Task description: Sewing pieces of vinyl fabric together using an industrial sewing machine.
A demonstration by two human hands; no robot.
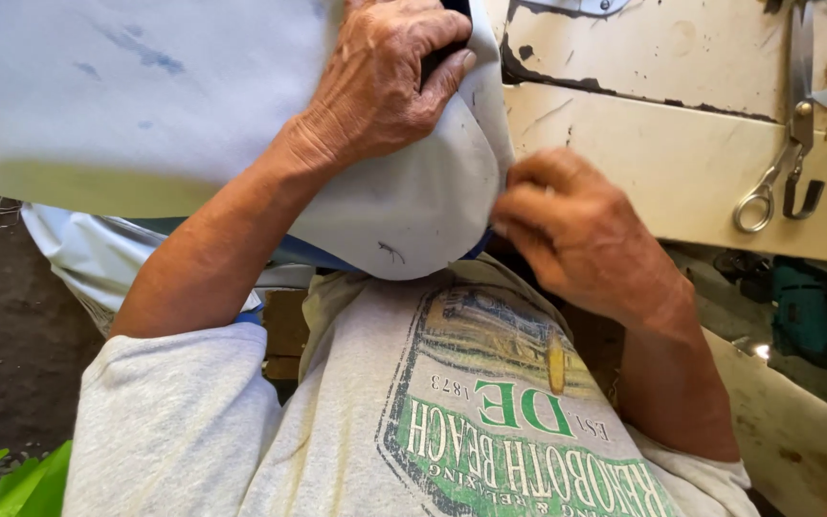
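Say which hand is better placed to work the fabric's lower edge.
Probably the right hand: its fingertips already pinch the pale fabric at its lower edge, while the left hand clamps the folded top.

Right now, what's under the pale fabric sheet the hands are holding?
Under the fabric a blue layer's edge shows, plus more pale cloth at lower left. The left hand grips on top; the right hand pinches its edge. Whatever else lies beneath is covered.
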